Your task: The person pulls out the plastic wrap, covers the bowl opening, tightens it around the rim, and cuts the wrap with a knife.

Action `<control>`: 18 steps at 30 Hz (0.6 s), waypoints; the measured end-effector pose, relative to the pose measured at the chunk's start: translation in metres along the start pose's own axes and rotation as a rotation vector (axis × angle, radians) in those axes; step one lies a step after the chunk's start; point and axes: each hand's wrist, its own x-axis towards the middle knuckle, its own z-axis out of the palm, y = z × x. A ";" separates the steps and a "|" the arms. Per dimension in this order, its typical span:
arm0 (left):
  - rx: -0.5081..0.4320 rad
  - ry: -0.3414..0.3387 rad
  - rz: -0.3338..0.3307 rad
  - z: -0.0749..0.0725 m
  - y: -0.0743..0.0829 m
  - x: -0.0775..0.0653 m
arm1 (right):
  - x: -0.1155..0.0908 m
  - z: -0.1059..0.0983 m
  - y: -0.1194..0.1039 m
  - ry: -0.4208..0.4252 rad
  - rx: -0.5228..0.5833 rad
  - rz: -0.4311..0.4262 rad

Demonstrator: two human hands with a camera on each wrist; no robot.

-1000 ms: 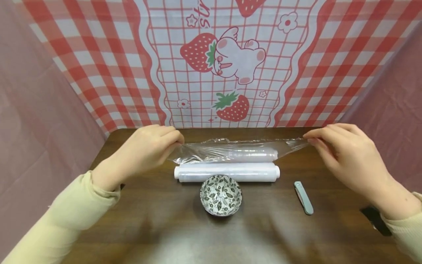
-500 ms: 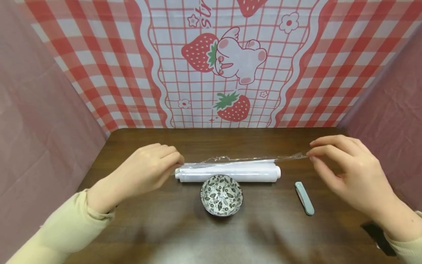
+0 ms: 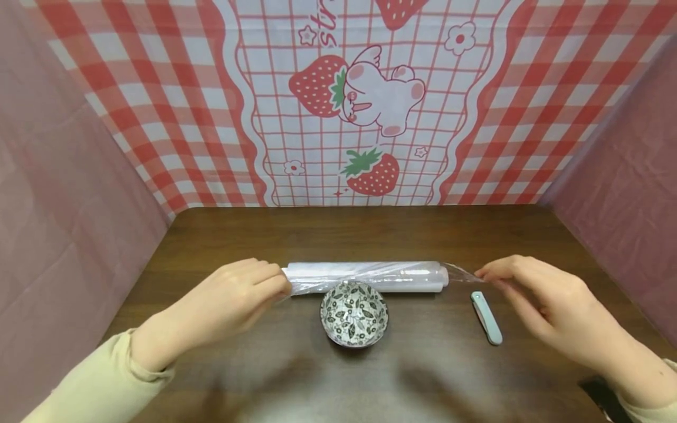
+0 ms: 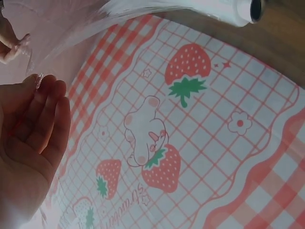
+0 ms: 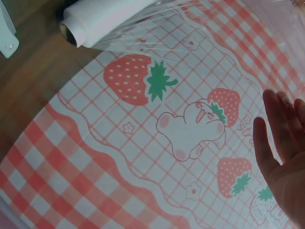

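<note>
My left hand (image 3: 238, 299) pinches one corner of a clear sheet of cling film (image 3: 461, 271), left of the cling film roll (image 3: 317, 269). At the other corner, my right hand (image 3: 550, 305) pinches the film between thumb and fingertips. Between them the sheet stretches low across the white roll, which lies crosswise on the table. Just in front of the roll stands a bowl (image 3: 354, 317) with a dark leaf pattern. In the left wrist view, a bunched bit of film (image 4: 39, 80) shows at the left fingertips. The right wrist view shows the roll's hollow end (image 5: 71, 33).
A pale blue folding knife (image 3: 488, 320) lies on the brown wooden table (image 3: 338, 388), right of the bowl. A dark object (image 3: 603, 393) is partly hidden by the right wrist. A strawberry-print cloth (image 3: 391, 100) hangs behind the table, with pink cloth (image 3: 69, 194) at the sides.
Both hands have come down and towards me with the cling film between them. The film has moved from above and behind the roll to low across it. Bowl, roll and knife have stayed put.
</note>
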 end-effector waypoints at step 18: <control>-0.058 -0.048 0.017 0.016 0.023 -0.021 | -0.035 0.015 0.002 -0.216 0.186 0.009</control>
